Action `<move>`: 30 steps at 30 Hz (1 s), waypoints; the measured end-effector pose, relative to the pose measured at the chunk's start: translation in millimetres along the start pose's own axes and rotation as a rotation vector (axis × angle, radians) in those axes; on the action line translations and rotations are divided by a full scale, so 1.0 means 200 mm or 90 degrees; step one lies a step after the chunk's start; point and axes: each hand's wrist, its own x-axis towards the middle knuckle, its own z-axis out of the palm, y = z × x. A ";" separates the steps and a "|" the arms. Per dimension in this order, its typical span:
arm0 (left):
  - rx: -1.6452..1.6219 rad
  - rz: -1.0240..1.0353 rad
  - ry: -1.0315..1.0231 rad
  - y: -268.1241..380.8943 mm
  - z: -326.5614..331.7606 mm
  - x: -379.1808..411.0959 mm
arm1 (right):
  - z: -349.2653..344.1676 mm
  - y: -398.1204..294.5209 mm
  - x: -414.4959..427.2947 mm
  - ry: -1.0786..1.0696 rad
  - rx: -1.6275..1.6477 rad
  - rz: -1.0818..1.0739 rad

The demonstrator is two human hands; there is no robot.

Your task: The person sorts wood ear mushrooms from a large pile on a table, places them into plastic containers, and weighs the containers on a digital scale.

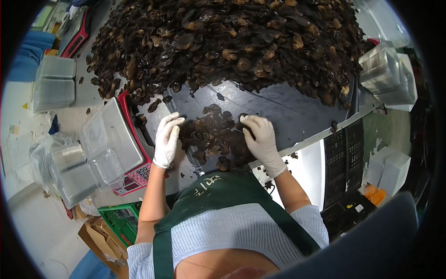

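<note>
A big heap of dark brown wood ear fungus [237, 45] covers the far part of the worktable. Nearer to me, a small spread of loose fungus pieces [212, 132] lies on black plastic sheeting [296, 108]. At its left edge is my left hand [169, 139], white-gloved, its fingers bent and nothing visible between them. My right hand [261, 139], gloved too, is at the spread's right edge with its fingertips on a dark piece; whether it grips the piece is unclear.
On the left stands a red-framed digital scale [129, 139] with a clear plastic box [106, 167] on it, beside stacked clear containers [75, 178]. Further container stacks stand at far left [55, 83] and right [386, 73]. Right of me are a white bin [306, 171] and black crates [343, 160]. Another person's gloved hand [73, 12] shows at top left.
</note>
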 end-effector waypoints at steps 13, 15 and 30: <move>0.087 0.047 0.016 -0.08 0.04 0.11 | 0.11 0.05 0.22 0.031 0.038 0.010; 0.073 0.022 -0.035 -0.05 0.07 0.17 | 0.15 0.04 0.28 0.053 0.025 -0.009; 0.070 -0.102 -0.079 -0.08 -0.01 -0.10 | 0.27 -0.02 0.28 -0.053 -0.044 -0.101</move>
